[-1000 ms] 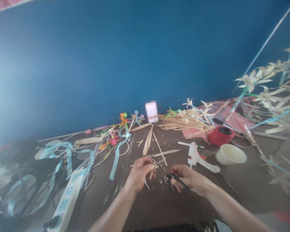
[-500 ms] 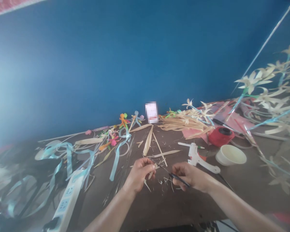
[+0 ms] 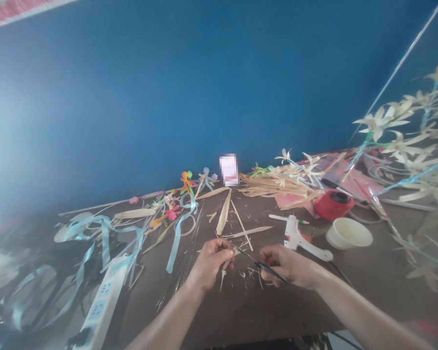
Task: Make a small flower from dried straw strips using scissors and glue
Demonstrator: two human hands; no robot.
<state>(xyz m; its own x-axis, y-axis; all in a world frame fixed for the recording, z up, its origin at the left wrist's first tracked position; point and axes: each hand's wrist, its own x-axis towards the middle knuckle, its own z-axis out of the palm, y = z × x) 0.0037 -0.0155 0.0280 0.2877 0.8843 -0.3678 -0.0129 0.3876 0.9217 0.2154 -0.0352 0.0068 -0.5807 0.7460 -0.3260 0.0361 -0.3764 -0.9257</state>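
My left hand (image 3: pixel 216 257) pinches a small strip of pale dried husk (image 3: pixel 226 264) between thumb and fingers. My right hand (image 3: pixel 279 265) is closed around the black handles of a pair of scissors (image 3: pixel 266 268). The scissor blades point left and reach the husk at my left fingertips; whether they are apart is too small to tell. Cut scraps (image 3: pixel 246 276) lie on the dark table (image 3: pixel 241 311) under and between my hands. Just beyond are a long pale husk leaf (image 3: pixel 224 214) and a thin pale stick (image 3: pixel 241 226).
A white glue gun (image 3: pixel 299 240), a white bowl (image 3: pixel 349 233) and a red round object (image 3: pixel 334 205) stand right. Husk flowers (image 3: pixel 381 121) rise at far right. A husk bundle (image 3: pixel 277 186) lies behind. Left are blue ribbon (image 3: pixel 177 243) and a power strip (image 3: pixel 104 299). A blue wall backs the table.
The scissor blades have shifted slightly at my left fingertips. A husk piece below my left hand now hangs or lies more upright. Both hands stay almost in place.
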